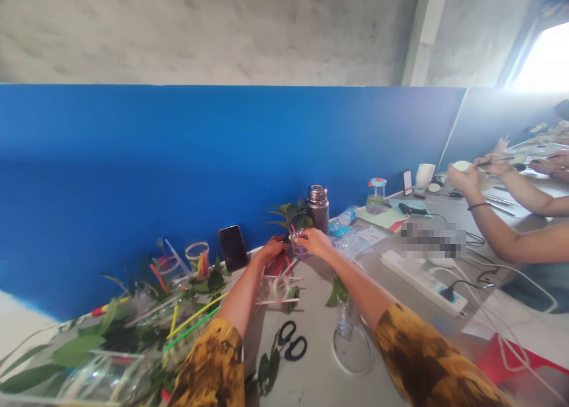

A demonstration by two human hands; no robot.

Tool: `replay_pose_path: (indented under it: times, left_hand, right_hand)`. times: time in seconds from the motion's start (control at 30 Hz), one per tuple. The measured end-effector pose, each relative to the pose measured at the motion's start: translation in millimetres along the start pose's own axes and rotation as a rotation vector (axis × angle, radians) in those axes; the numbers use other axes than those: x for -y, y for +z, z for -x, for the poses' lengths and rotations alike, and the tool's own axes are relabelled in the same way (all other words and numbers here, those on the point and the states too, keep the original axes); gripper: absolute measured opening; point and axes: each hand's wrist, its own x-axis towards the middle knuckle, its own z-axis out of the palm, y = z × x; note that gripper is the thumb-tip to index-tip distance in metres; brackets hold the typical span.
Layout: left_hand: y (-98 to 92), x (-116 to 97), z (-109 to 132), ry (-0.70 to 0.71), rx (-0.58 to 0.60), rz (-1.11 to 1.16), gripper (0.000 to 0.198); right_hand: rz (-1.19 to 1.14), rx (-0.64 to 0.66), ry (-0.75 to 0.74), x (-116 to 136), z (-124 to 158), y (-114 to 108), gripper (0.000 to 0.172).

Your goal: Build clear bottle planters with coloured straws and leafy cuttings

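Note:
My left hand [271,250] and my right hand [313,241] meet around a small clear plastic cup [299,250] at the far edge of the table. A leafy green sprig [288,214] rises from the cup, with a thin purple strip [300,251] inside it. Below my left hand lies a heap of clear plastic pieces and red strips [278,282]. Black-handled scissors [288,340] rest on the grey tabletop [311,359] near my left forearm. A cut leafy sprig [338,291] lies under my right forearm.
At the left, leafy cuttings, plastic containers and coloured straws [133,330] crowd the table. A steel flask [317,208], black phone [233,248] and white power strip [422,282] with cables stand nearby. On the right, a co-worker's hands [480,170] hold a pen-like tool and a white object.

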Motion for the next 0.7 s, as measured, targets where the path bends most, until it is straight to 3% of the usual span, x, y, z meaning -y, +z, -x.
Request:
replay_pose_path:
  times: [0.23,0.37,0.5,0.7]
  left_hand:
    - [2.5,-3.5,2.3,-0.015,0.068,-0.133,0.005]
    - [4.7,-6.5,3.9,-0.014,0.075,-0.212,0.003]
    - [-6.0,-12.8,11.3,-0.001,0.042,-0.25,0.007]
    - [-27.6,-33.4,31.4,0.001,0.037,-0.216,0.013]
  right_hand:
    - [-0.046,0.008,0.035,-0.9,3.3,1.3,0.033]
    - [0.056,0.003,0.005,-0.4,6.8,-2.2,0.033]
    - [0.223,0.012,-0.051,4.3,11.3,-7.2,0.032]
    - [0.298,0.031,-0.046,11.9,18.8,-13.0,0.03]
